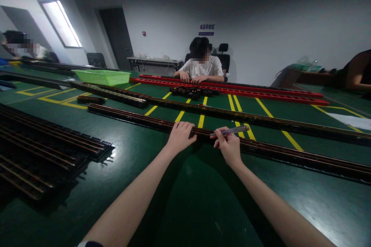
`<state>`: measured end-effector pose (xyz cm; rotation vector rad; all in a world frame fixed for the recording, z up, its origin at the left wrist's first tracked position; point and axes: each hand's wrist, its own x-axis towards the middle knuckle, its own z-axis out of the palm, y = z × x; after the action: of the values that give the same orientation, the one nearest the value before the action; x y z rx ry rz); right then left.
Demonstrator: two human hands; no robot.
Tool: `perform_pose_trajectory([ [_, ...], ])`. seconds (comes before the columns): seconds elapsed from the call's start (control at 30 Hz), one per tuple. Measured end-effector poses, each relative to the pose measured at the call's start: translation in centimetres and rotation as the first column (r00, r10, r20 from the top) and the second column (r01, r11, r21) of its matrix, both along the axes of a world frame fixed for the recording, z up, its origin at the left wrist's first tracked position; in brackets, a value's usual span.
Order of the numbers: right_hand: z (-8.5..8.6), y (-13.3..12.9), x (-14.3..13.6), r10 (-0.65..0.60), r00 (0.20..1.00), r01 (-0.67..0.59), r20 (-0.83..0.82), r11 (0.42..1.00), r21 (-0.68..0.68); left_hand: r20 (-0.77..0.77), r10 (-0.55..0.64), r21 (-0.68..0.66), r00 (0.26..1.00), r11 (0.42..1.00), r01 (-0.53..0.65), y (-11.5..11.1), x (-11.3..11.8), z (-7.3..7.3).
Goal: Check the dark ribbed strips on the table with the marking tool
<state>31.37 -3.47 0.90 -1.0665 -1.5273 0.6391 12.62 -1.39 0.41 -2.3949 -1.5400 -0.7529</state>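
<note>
A long black rail (269, 150) with copper-coloured strips runs across the green table in front of me. My left hand (182, 136) grips it from above, fingers bent over the far side and thumb pointing right. Just to the right, my right hand (228, 146) is closed around a screwdriver (236, 129) with a translucent purplish handle. Its tip points left and down at the rail, close to my fingers; whether it touches a screw is too small to tell. Behind lies a second long dark rail (220, 113), roughly parallel.
Several dark rails (43, 139) are stacked at left. Beyond are a short dark piece (91, 99), a green basket (102, 77), a pile of black parts (189, 92) and red slotted frames (261, 94). A co-worker (203, 63) sits opposite. White paper (352, 120) lies at right.
</note>
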Motion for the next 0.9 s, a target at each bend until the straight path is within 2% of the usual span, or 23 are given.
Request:
perform_pose_trajectory([
  [0.6,0.09,0.02,-0.12,0.019,0.999,-0.019,0.030,1.000,0.017,0.003,0.046,0.017,0.999,0.999,-0.046,-0.13,0.11,-0.14],
  [0.9,0.00,0.07,-0.12,0.012,1.000,-0.012,0.020,1.000,0.019,-0.065,0.027,0.044,0.998,0.999,-0.024,-0.14,0.10,-0.22],
])
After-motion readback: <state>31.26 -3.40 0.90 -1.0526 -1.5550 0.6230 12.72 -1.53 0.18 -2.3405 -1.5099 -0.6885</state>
